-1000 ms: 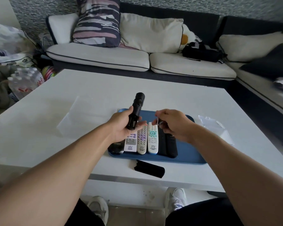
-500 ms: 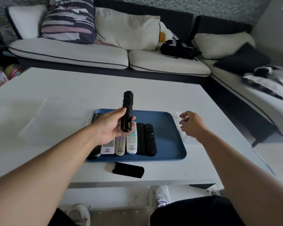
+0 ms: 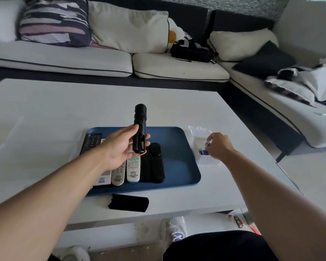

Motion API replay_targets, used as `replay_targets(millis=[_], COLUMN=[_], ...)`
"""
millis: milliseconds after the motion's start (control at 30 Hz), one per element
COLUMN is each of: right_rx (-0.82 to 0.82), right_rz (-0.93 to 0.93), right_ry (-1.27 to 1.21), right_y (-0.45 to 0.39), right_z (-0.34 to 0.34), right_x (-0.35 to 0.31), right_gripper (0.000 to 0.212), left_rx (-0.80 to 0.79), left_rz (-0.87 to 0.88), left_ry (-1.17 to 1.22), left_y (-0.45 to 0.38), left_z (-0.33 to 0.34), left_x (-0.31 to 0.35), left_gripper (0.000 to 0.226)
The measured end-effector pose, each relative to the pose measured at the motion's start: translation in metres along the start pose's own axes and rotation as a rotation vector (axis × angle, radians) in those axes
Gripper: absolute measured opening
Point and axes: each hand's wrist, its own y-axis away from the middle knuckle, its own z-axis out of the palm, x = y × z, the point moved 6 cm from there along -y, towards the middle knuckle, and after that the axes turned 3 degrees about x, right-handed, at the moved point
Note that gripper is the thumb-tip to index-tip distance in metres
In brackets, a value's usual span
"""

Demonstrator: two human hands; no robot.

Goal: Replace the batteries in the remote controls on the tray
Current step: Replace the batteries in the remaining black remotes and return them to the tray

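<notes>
My left hand (image 3: 120,146) holding the black remote (image 3: 139,129) upright over the tray (image 3: 179,147) near the tabletop's (image 3: 45,110) front edge, my right hand (image 3: 217,146) pinching a battery (image 3: 207,143) above the plastic bag (image 3: 201,146) beside the tray, cover (image 3: 128,202) at the front edge.

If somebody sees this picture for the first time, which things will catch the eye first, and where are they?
First comes the black remote that the left hand holds up over the blue tray, its battery compartment open. Next is the row of remotes lying on the tray, with a black battery cover on the white table in front. To the right, the right hand pinches a small battery over a clear plastic packet.
</notes>
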Motion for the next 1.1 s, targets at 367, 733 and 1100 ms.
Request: replay_targets(millis=[367, 733, 1100], right_rx=[-0.027, -0.03, -0.044], right_rz=[-0.001, -0.005, -0.087], right_ry=[0.068, 0.162, 0.34], right_y=[-0.009, -0.012, -0.009], right_z=[0.012, 0.016, 0.013], right_x=[0.005, 0.007, 0.002], right_gripper=[0.018, 0.021, 0.033], left_rx=[0.008, 0.011, 0.003], left_rz=[0.004, 0.003, 0.001], left_ry=[-0.012, -0.03, -0.02], left_y=[-0.005, -0.002, -0.001], left_z=[0.004, 0.001, -0.001], left_x=[-0.003, -0.002, -0.001], left_gripper=[0.03, 0.031, 0.03])
